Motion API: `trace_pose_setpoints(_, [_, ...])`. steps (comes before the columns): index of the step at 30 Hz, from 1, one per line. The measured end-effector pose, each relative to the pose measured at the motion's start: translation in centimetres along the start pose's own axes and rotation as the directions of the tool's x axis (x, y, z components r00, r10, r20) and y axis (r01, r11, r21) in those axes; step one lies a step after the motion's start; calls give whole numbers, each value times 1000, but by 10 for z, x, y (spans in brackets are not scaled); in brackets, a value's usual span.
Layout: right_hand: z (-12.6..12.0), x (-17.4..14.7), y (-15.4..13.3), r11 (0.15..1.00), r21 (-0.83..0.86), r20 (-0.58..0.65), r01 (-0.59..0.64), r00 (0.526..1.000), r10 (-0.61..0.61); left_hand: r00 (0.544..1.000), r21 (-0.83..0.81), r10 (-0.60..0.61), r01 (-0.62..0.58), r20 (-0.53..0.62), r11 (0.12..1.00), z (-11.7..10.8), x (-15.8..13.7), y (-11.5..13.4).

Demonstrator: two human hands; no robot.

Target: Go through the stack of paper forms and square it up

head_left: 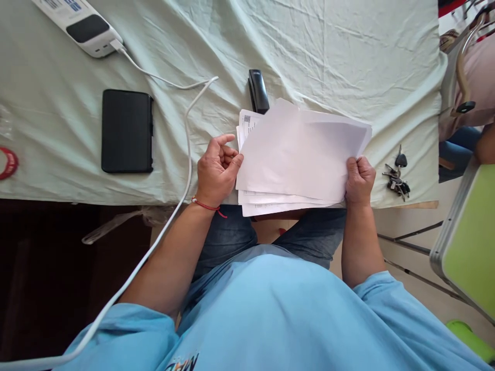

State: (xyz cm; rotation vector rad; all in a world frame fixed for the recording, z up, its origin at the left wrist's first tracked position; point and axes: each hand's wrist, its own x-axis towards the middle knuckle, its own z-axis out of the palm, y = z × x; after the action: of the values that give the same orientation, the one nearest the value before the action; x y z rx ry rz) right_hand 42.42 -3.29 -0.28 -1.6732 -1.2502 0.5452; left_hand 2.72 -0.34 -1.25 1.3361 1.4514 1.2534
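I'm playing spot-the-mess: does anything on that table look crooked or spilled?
Yes, the papers look crooked: their edges stick out unevenly at the left and bottom instead of lining up. The pale green tablecloth is wrinkled too. I see no spill.

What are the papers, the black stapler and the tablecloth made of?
The papers look like matte paper: thin, slightly curved, with print peeking out at the edges. The stapler seems mostly smooth plastic, because it shines softly; I can't tell about metal parts. The tablecloth looks like pale green fabric, maybe cotton, since it wrinkles into folds.
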Motion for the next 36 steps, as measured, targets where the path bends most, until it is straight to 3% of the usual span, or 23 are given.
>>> trace_pose_setpoints(4, [-2, -1, -4, 991, 117, 19, -58, 998, 56, 999, 48, -27, 25, 38, 999, -2, 1, 0])
trace_pose_setpoints(8, [-3, -2, -10, 987, 124, 79, -98, 993, 89, 999, 122, 0, -5, 46, 993, -2, 1, -4])
trace_pose_setpoints(15, [-3, -3, -13, 983, 145, 79, -109, 992, 98, 1000, 276, 12, -16, 15, 961, -2, 12, -12])
trace_pose_setpoints(20, [-3, -3, -14, 984, 141, 111, -110, 989, 94, 1000, 300, -20, 12, 22, 954, 1, 24, -9])
trace_pose_setpoints(28, [-3, -3, -17, 981, 161, 105, -111, 990, 94, 981, 225, -126, 157, -147, 962, 16, 24, 7])
trace_pose_setpoints(36, [-4, -3, -15, 978, 170, 99, -119, 990, 103, 998, 328, 14, 6, -58, 945, 10, 16, 5])
